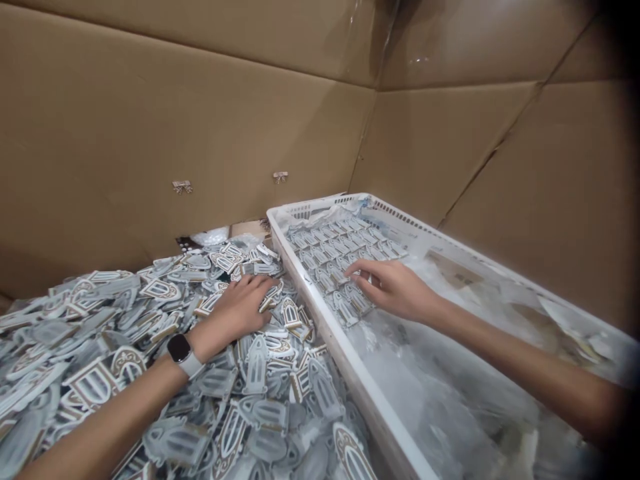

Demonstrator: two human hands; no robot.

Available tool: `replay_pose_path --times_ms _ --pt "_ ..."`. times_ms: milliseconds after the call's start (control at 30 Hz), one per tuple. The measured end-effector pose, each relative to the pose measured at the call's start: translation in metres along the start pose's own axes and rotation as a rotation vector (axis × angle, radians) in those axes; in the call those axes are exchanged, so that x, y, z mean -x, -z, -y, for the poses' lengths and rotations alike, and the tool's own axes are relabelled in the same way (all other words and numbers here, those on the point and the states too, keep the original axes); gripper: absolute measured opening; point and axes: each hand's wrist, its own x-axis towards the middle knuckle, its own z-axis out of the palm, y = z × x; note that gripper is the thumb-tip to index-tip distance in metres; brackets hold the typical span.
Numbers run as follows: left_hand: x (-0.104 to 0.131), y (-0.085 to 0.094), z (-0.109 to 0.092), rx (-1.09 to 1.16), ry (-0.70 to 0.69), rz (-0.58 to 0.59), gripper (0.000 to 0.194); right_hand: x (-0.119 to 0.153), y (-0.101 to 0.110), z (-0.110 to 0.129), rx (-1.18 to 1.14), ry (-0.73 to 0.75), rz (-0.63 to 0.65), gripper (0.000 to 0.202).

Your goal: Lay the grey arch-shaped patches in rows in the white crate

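My left hand [243, 305], with a watch [180, 348] on its wrist, lies palm down on a heap of small arched window-shaped pieces [177, 440]. Its fingers are stretched out and somewhat apart, and I see nothing held in them. The pieces are grey on one side, white with brown trim on the other. Over a white plastic tray [345, 343] hovers my right hand [395, 287], thumb and forefinger apart, the other fingers bent and partly hidden. Just under its fingertips are rows of the same pieces [345, 243], laid grey side up at the tray's far end.
Thin clear plastic film [425, 373] covers the nearer part of the tray floor. Tall cardboard walls [200, 120] stand behind and to the right. Two small bow-shaped bits [182, 187] are on the back wall. Bubble wrap [210, 237] lies behind the heap.
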Motion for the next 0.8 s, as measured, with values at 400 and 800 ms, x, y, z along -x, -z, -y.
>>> replay_pose_path --times_ms 400,800 --pt "-0.001 0.007 -0.012 -0.083 -0.062 -0.081 0.053 -0.001 -0.007 -0.001 -0.016 -0.045 0.065 0.037" --pt "0.0 0.009 -0.004 0.053 -0.053 -0.118 0.042 -0.003 -0.008 0.004 -0.01 -0.07 0.121 0.04"
